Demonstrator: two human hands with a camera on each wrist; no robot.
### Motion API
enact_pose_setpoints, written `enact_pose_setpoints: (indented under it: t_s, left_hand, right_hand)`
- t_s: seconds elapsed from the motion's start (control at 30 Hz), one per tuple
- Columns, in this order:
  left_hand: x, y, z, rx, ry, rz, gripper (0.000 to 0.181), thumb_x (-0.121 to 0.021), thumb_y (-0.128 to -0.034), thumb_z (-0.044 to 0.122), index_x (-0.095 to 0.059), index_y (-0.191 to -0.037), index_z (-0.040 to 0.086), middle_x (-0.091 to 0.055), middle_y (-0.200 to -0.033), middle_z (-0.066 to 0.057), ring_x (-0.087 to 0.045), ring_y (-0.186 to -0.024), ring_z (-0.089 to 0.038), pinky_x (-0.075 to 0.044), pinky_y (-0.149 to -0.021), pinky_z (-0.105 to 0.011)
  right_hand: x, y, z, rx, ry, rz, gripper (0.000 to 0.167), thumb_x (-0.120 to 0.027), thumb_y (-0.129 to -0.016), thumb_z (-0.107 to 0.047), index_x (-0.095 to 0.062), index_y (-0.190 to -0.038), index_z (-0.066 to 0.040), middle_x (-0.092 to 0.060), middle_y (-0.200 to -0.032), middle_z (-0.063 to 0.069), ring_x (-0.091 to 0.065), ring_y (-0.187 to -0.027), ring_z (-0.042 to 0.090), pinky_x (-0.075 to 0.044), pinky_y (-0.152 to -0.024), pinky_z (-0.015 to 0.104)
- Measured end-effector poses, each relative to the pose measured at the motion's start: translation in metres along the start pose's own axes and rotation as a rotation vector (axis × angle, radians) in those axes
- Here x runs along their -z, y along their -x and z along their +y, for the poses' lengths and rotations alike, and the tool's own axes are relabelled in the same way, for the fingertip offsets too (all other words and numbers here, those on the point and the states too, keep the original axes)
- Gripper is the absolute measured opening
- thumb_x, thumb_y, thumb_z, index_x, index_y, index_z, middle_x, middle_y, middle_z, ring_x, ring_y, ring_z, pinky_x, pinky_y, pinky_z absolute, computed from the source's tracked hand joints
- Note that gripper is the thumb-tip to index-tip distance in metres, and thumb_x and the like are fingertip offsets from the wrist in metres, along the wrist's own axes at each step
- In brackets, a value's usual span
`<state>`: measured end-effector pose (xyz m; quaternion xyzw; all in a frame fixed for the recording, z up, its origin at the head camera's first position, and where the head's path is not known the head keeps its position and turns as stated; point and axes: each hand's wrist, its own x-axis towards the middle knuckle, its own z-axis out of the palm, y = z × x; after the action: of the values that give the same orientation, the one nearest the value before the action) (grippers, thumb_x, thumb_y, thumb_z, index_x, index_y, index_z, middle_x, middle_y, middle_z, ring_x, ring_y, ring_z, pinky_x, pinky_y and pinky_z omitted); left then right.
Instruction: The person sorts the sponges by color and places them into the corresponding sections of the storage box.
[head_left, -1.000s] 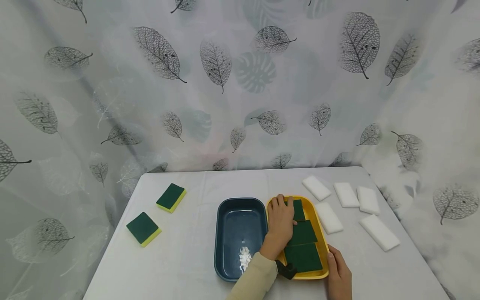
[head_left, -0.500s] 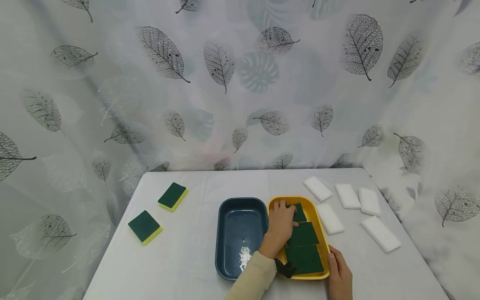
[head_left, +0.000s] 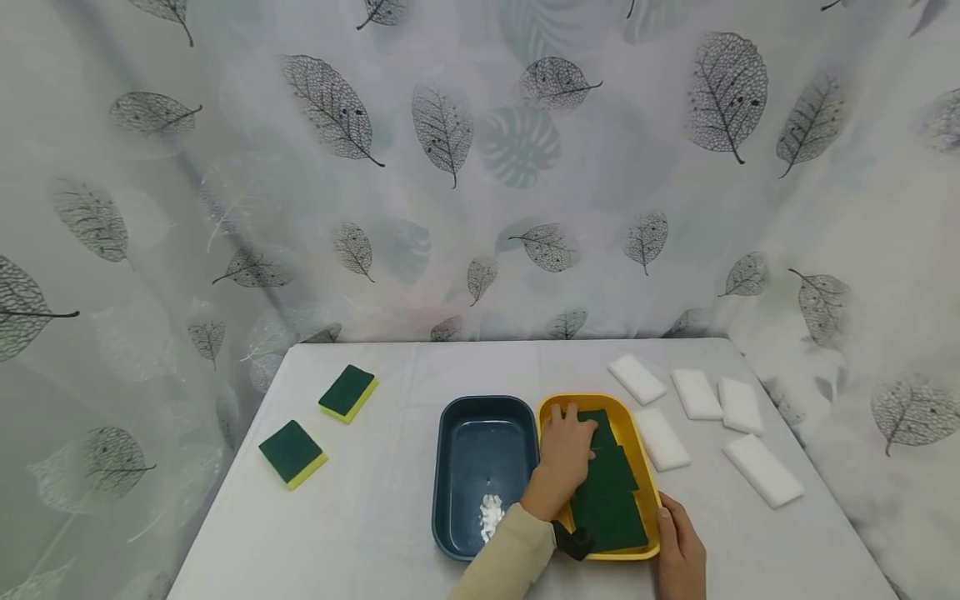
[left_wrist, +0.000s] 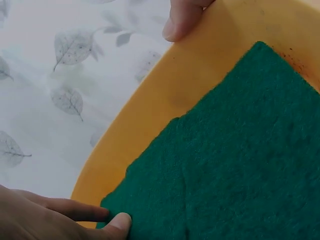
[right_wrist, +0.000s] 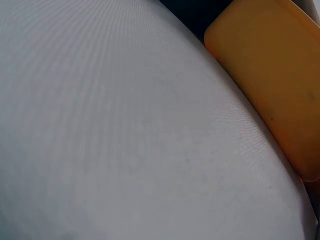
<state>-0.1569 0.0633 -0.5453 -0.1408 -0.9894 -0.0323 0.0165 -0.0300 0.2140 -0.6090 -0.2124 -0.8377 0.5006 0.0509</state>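
Observation:
In the head view, the yellow tray (head_left: 647, 467) holds several dark green sponges (head_left: 609, 517), closely set or overlapping. My left hand (head_left: 562, 458) reaches into its left side, fingers bent at the far sponge. The left wrist view shows this hand (left_wrist: 55, 217) low at left, with thumb and a finger at the edge of a green sponge (left_wrist: 235, 150). My right hand (head_left: 681, 550) grips the tray's near right side, thumb on the rim. The right wrist view shows the tray's outer wall (right_wrist: 265, 75); the right hand's fingers are not clear there.
An empty dark blue tray (head_left: 483, 467) stands directly left of the yellow one. Two green-and-yellow sponges (head_left: 292, 452) (head_left: 348, 392) lie at the left of the table (head_left: 375, 517). Several white sponges (head_left: 763, 469) are spread right of the yellow tray. A leaf-patterned curtain (head_left: 480, 167) hangs behind.
My left hand has moved slightly toward the near side, and the green sponges in the tray sit closer together. The right hand keeps its grip on the tray.

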Motion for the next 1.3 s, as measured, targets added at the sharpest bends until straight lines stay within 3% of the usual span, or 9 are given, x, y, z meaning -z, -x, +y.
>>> enact_pose_setpoints:
  t_s: [0.1, 0.2, 0.3, 0.43, 0.53, 0.63, 0.97, 1.17, 1.3]
  left_hand:
    - [0.000, 0.000, -0.001, -0.022, 0.023, -0.020, 0.039, -0.076, -0.0933, 0.038, -0.070, -0.132, 0.039, -0.058, -0.133, 0.002, -0.049, -0.117, -0.020, -0.052, -0.088, -0.021]
    - [-0.002, 0.001, -0.002, -0.048, 0.001, -0.010, 0.038, -0.075, -0.0945, 0.037, -0.070, -0.132, 0.039, -0.059, -0.134, 0.002, -0.048, -0.118, -0.021, -0.051, -0.088, -0.020]
    - [-0.005, 0.001, -0.001, -0.066, -0.023, 0.013, 0.037, -0.074, -0.0951, 0.036, -0.070, -0.132, 0.038, -0.059, -0.133, 0.002, -0.047, -0.117, -0.021, -0.049, -0.089, -0.021]
    - [-0.001, 0.005, -0.001, -0.072, -0.036, 0.013, 0.036, -0.073, -0.0969, 0.033, -0.069, -0.133, 0.036, -0.060, -0.137, 0.002, -0.049, -0.120, -0.021, -0.050, -0.094, -0.022]
    - [0.002, 0.008, 0.000, -0.088, -0.062, 0.003, 0.035, -0.071, -0.0991, 0.031, -0.068, -0.134, 0.033, -0.061, -0.141, 0.001, -0.053, -0.123, -0.023, -0.053, -0.097, -0.024]
    - [0.003, 0.009, 0.001, -0.100, -0.065, 0.006, 0.036, -0.072, -0.0986, 0.028, -0.068, -0.134, 0.031, -0.062, -0.141, 0.000, -0.054, -0.123, -0.022, -0.053, -0.099, -0.026]
    - [0.014, 0.017, -0.009, -0.148, 0.018, 0.061, 0.035, -0.065, -0.1034, 0.029, -0.065, -0.138, 0.025, -0.062, -0.143, -0.001, -0.057, -0.132, -0.019, -0.053, -0.105, -0.026]
    - [0.036, 0.025, -0.031, -0.214, 0.126, 0.194, 0.034, -0.061, -0.1057, 0.034, -0.066, -0.137, 0.022, -0.065, -0.140, 0.000, -0.063, -0.129, -0.015, -0.056, -0.103, -0.029]
    - [0.052, 0.033, -0.048, -0.242, 0.140, 0.289, 0.031, -0.059, -0.1067, 0.032, -0.068, -0.135, 0.021, -0.067, -0.137, 0.000, -0.062, -0.129, -0.019, -0.054, -0.106, -0.032]
  right_hand:
    - [0.001, -0.002, 0.002, -0.010, 0.008, -0.008, 0.054, -0.033, -0.114, -0.041, -0.053, -0.148, -0.005, -0.058, -0.149, 0.022, -0.041, -0.105, -0.022, -0.030, -0.081, -0.004]
    - [0.001, -0.003, 0.002, -0.018, 0.014, -0.024, 0.055, -0.031, -0.114, -0.041, -0.052, -0.149, -0.004, -0.056, -0.150, 0.022, -0.055, -0.119, 0.005, -0.030, -0.080, -0.004]
    - [0.000, -0.003, 0.000, -0.022, 0.012, -0.020, 0.055, -0.030, -0.114, -0.041, -0.052, -0.149, -0.004, -0.056, -0.151, 0.022, -0.052, -0.130, 0.029, -0.030, -0.080, -0.004]
    - [0.000, -0.001, -0.003, -0.032, 0.009, -0.011, 0.055, -0.032, -0.113, -0.042, -0.053, -0.148, -0.004, -0.057, -0.150, 0.022, -0.053, -0.118, 0.004, -0.030, -0.080, -0.004]
    - [0.000, 0.000, -0.002, -0.031, 0.013, -0.010, 0.056, -0.032, -0.113, -0.043, -0.053, -0.148, -0.004, -0.057, -0.150, 0.022, -0.041, -0.107, -0.015, -0.030, -0.079, -0.005]
    - [0.000, -0.001, -0.002, -0.026, 0.011, -0.012, 0.057, -0.031, -0.113, -0.043, -0.052, -0.149, -0.004, -0.056, -0.150, 0.023, -0.034, -0.102, -0.024, -0.029, -0.079, -0.005]
    - [0.001, -0.003, 0.000, -0.019, 0.011, -0.023, 0.057, -0.032, -0.113, -0.043, -0.053, -0.149, -0.004, -0.057, -0.149, 0.024, -0.032, -0.091, -0.035, -0.031, -0.078, -0.004]
    - [0.001, -0.003, 0.000, -0.018, 0.012, -0.031, 0.056, -0.032, -0.113, -0.042, -0.052, -0.149, -0.004, -0.058, -0.149, 0.024, -0.033, -0.090, -0.035, -0.031, -0.078, -0.004]
    - [0.000, -0.003, 0.000, -0.021, 0.015, -0.030, 0.056, -0.032, -0.113, -0.043, -0.052, -0.149, -0.004, -0.058, -0.149, 0.024, -0.032, -0.091, -0.034, -0.031, -0.078, -0.004]
